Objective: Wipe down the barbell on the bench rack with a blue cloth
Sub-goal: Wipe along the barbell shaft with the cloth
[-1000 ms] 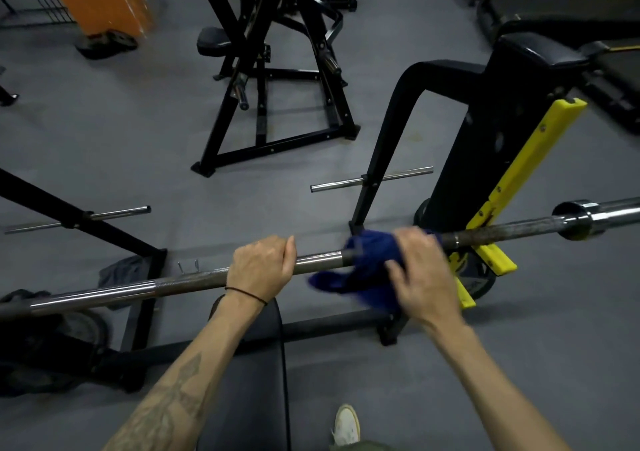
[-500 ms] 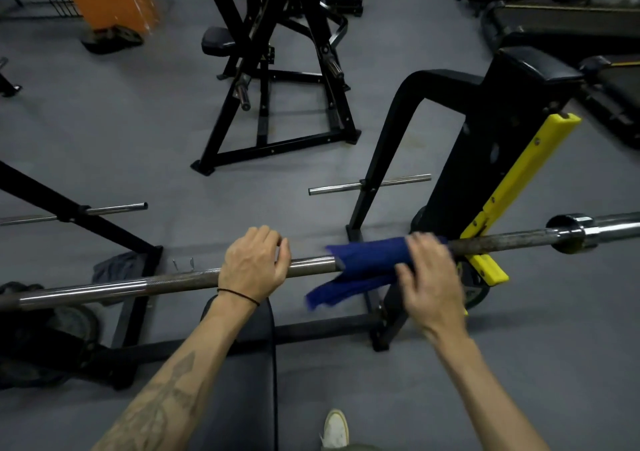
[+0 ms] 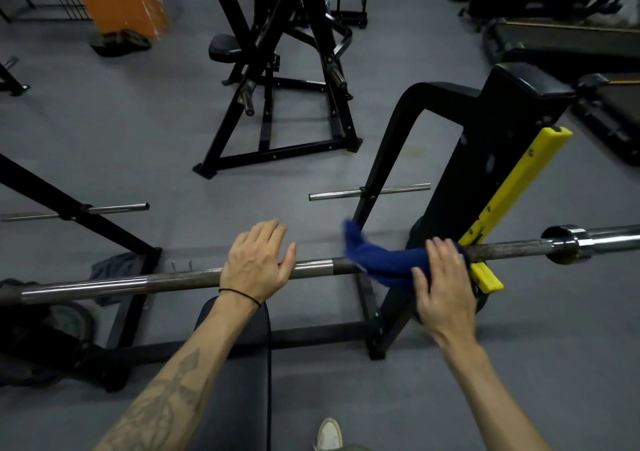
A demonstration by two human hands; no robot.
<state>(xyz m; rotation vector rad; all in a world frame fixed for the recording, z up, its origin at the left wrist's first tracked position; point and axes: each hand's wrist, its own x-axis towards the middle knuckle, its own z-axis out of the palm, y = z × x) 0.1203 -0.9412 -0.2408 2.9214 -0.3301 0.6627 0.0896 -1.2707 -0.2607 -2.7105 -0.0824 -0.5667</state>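
Observation:
The barbell [image 3: 104, 286] lies across the bench rack, running from the left edge to its chrome sleeve [image 3: 568, 244] at the right. A blue cloth [image 3: 384, 260] is draped over the bar just left of the yellow rack hook [image 3: 485, 277]. Its loose end flips up to the left. My right hand [image 3: 445, 291] wraps the cloth around the bar, fingers over the top and thumb on the near side. My left hand [image 3: 256, 260] rests on the bar's middle with its fingers stretched forward over it.
The black bench pad [image 3: 239, 364] is below the bar between my arms. The rack's black upright with a yellow guard [image 3: 512, 180] stands at the right. Plate pegs [image 3: 370, 192] stick out behind the bar. A black machine frame [image 3: 277, 104] stands on the grey floor beyond.
My right hand has slid the cloth to the right along the bar, up to the yellow hook. My left hand's fingers have uncurled from the bar and now lie stretched over it.

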